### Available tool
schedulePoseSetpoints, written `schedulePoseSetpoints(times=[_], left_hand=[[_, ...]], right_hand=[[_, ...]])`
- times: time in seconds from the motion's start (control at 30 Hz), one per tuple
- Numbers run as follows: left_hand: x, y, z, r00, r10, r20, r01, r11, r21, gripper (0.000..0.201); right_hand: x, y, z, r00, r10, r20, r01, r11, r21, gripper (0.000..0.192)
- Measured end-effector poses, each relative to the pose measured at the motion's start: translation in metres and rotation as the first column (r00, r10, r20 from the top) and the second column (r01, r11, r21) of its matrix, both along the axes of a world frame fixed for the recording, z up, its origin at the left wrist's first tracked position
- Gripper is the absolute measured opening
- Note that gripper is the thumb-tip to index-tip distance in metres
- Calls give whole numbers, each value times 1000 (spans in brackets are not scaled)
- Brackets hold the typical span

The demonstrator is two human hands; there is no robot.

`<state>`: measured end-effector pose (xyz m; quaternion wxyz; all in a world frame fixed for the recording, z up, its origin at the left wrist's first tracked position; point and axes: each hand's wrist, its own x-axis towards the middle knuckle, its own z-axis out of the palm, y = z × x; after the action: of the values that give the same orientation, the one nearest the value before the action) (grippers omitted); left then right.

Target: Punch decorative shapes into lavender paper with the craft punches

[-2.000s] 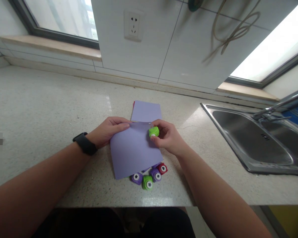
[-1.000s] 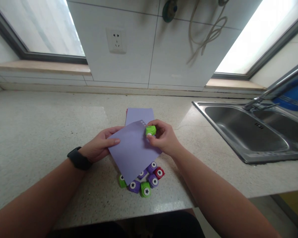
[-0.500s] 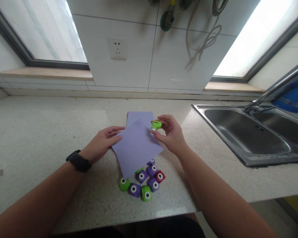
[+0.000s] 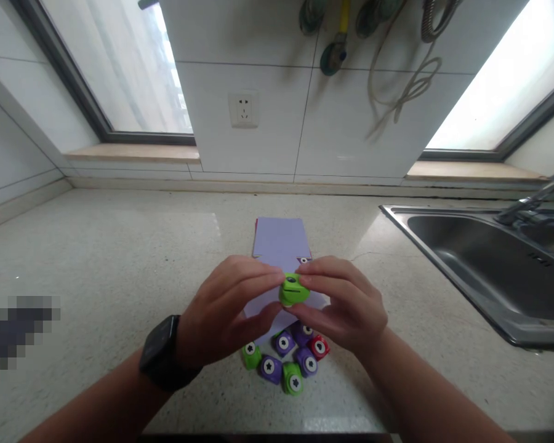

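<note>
Green punch (image 4: pixel 293 290): small plastic paper punch, held in the air above the table (image 4: pixel 96 258), between both hands, just over the near end of the purple sheet. Looks light, hard and stiff, with smooth rounded sides that could slip; best taken by pinching opposite flanks, clear of the top button and the slot.

Left hand (image 4: pixel 226 314): fingers curled, fingertips closed on the left side of the punch; black watch (image 4: pixel 164 354) on the wrist.

Right hand (image 4: pixel 346 307): fingers curled, fingertips closed on the right side of the punch.

Sheet (image 4: pixel 281 301): purple paper, thin and floppy, mostly hidden behind the hands; whether either hand also grips it cannot be told. Some small punched holes show at its right corner, just above the right fingers.

Stack (image 4: pixel 281 237): more purple paper, flat on the table beyond the hands, with a red edge showing at its left.

Spare punches (image 4: pixel 289 363): a cluster of purple, green and one red, lying together on the table just below the hands, buttons up.

Sink (image 4: pixel 484 264): steel, well apart to the right, tap at the frame edge.

Wall: tiled, with a socket (image 4: pixel 243 109), hanging hose and tools; windows either side.
</note>
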<state>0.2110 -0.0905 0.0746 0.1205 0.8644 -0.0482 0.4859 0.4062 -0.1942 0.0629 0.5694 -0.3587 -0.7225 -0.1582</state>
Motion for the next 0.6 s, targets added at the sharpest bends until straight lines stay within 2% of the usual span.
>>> schedulePoseSetpoints(times=[0.1,0.23,0.47,0.6], left_hand=[[-4,-1,9,1000,-10,25,9,998,55,38],[-5,-5,17,999,6,52,-10,996,87,36],[-8,-7,15,998,11,64,-21,988,154,31],[-10,-9,17,999,17,28,-21,986,167,23]], right_hand=[[-1,-6,6,997,79,6,-79,997,0,44],[-1,-12,10,996,81,46,-80,997,-14,37],[-4,-15,11,985,153,85,-148,987,-55,29],[-4,-17,12,981,152,124,-145,987,-67,23]])
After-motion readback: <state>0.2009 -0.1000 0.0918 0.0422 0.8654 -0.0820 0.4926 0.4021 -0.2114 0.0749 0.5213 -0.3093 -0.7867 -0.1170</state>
